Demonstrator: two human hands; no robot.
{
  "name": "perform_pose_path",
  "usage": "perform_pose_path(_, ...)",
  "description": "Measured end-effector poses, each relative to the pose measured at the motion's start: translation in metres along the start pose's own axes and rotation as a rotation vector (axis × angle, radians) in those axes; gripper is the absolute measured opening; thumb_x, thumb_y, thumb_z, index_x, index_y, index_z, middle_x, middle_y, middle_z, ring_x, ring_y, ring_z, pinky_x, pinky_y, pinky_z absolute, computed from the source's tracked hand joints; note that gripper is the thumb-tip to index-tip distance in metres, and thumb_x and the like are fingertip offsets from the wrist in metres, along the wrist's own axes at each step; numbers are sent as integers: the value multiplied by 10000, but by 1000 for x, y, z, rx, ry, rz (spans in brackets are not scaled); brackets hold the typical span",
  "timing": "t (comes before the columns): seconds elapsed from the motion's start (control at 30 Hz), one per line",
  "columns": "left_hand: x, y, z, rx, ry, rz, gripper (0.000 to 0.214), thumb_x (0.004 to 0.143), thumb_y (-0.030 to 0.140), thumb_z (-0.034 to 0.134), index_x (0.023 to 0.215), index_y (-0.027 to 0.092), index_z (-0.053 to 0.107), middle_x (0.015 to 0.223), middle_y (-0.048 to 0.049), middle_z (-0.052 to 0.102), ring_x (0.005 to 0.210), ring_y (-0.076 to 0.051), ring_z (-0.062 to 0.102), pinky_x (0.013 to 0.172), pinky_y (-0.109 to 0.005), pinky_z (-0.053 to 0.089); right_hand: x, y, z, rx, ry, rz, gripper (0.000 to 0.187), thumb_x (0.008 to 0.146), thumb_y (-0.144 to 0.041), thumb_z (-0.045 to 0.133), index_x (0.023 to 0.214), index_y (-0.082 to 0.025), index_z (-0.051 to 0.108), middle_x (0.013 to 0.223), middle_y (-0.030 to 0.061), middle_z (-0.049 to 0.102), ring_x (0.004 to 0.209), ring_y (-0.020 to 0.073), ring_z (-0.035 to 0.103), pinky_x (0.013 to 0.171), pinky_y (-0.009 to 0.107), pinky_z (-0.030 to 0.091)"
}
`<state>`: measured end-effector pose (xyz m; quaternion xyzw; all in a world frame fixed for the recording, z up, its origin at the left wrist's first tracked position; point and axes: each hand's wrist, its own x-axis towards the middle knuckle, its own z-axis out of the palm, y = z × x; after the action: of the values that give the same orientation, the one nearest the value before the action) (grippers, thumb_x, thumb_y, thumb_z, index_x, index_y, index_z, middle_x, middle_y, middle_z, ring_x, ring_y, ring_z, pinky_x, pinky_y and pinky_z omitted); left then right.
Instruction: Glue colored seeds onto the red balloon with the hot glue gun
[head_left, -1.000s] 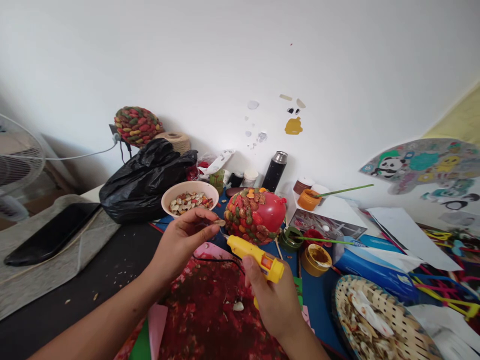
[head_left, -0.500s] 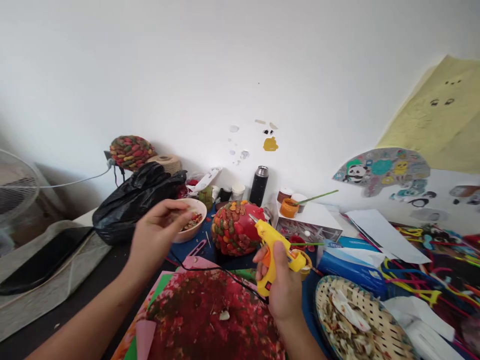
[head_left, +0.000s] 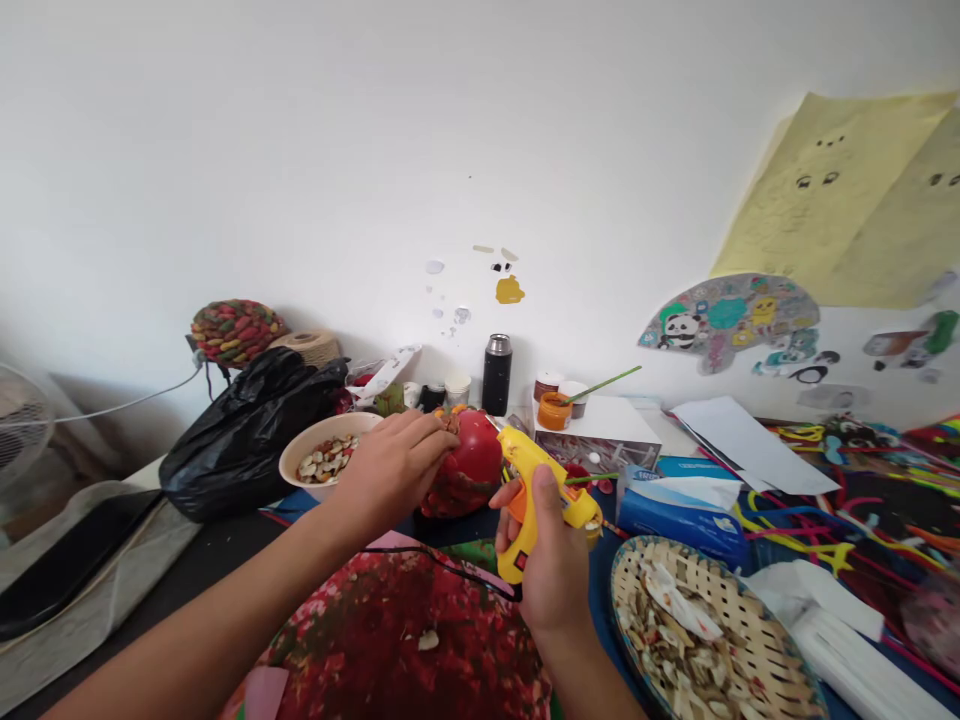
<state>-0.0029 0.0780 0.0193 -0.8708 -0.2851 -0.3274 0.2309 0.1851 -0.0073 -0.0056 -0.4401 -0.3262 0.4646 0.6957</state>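
Note:
My right hand (head_left: 551,560) grips a yellow glue gun (head_left: 536,480) upright, its nozzle pointing left towards a red balloon (head_left: 472,465) partly covered with coloured seeds. My left hand (head_left: 394,465) rests its pinched fingertips on the top left of the balloon, hiding most of the seed-covered side; whatever they pinch is hidden. A black cord runs from the gun across a red-stained mat (head_left: 405,640). Just left of my left hand stands a cream bowl (head_left: 300,450) of seeds.
A woven basket (head_left: 780,640) of scraps lies at the right front. A black plastic bag (head_left: 240,430), a black flask (head_left: 496,375), paint pots (head_left: 555,410), a blue tissue pack (head_left: 675,505) and papers crowd the back. A fan stands at far left.
My left hand has moved right from over the seed bowl onto the balloon. The glue gun has stayed raised beside the balloon, and the camera view has shifted right.

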Motion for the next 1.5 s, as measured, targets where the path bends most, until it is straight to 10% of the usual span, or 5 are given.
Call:
perform_pose_path(0.67,5,4,-4,101,-165,-20,174,1080,146,584,1080,195,751,1054,-90,820,907,-284,733,785,-418,562,-4,3,0,-45,-131,8,842,784,-992,693,635,-166,754,458,-27,506,394,99,505,412,198,356)
perform_pose_path(1.5,-20,11,4,-184,4,-168,186,1097,185,607,1178,205,774,1234,-129,793,1122,-288,748,965,-445,616,-8,4,4,-48,-107,45,836,733,-989,738,669,-156,781,478,-20,520,415,112,522,415,206,399)
